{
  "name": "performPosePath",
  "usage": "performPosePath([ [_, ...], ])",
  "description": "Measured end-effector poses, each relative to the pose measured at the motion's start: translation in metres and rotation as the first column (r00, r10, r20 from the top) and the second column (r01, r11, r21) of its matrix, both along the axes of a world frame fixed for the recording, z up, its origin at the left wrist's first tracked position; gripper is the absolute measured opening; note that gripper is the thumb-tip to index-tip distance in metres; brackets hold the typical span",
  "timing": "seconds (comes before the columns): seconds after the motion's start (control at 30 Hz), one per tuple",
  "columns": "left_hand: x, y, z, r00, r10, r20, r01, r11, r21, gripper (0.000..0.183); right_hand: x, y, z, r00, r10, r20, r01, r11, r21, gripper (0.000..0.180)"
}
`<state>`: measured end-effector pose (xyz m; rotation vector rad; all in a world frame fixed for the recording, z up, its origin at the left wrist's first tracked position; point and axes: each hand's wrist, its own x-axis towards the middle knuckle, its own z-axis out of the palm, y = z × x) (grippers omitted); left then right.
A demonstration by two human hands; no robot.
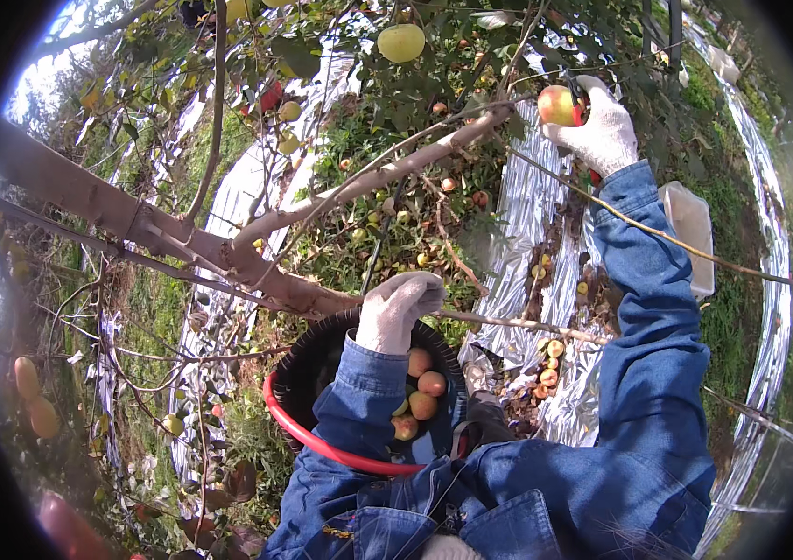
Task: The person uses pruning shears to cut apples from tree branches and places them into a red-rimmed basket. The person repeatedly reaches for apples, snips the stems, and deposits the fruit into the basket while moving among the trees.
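My right hand (pixel 596 133), in a white knit glove, is shut on red-handled snips (pixel 576 110), mostly hidden by the palm. Their dark tip rises beside a yellow-red apple (pixel 554 106), which sits at the thumb and fingertips; whether they touch it I cannot tell. My left hand (pixel 400 308), gloved alike, is curled above the far rim of a dark bucket (pixel 298 357) with a red edge. A tree branch (pixel 319 297) passes behind that hand, and whether the fingers grip it is hidden. Several picked apples (pixel 423 404) lie in the bucket, against my body.
A thick limb (pixel 109 199) crosses from the left, forking into a raised branch (pixel 396 168). A thin bare twig (pixel 648 231) passes across my right sleeve. A green-yellow apple (pixel 401 43) hangs ahead. Silvery reflective film (pixel 515 210), fallen apples (pixel 548 378) and a whitish plastic container (pixel 690 238) lie below.
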<state>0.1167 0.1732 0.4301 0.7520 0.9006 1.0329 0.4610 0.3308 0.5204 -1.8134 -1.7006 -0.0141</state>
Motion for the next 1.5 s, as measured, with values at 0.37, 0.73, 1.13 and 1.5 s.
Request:
performPosePath([
  [0.37,0.012,0.0,-0.013,0.998,-0.052,0.033,0.053,0.999,-0.011,0.031,-0.021,-0.004,-0.007,0.956,0.141,-0.255,-0.15,0.988,-0.017,0.086],
  [0.73,0.017,-0.003,-0.02,0.998,-0.057,0.023,0.058,0.997,-0.06,0.031,-0.046,0.006,-0.014,0.902,0.253,0.35,-0.254,0.966,-0.044,0.062],
  [1.13,0.036,0.006,-0.009,0.985,-0.138,0.105,0.138,0.99,0.002,0.036,0.032,0.022,-0.034,0.482,0.033,-0.876,-0.249,0.963,-0.101,0.059],
  [1.5,0.1,0.05,0.058,0.97,-0.131,0.205,0.074,0.961,0.266,0.049,0.029,-0.053,0.051,0.424,0.464,-0.778,-0.371,0.872,0.319,0.057],
])
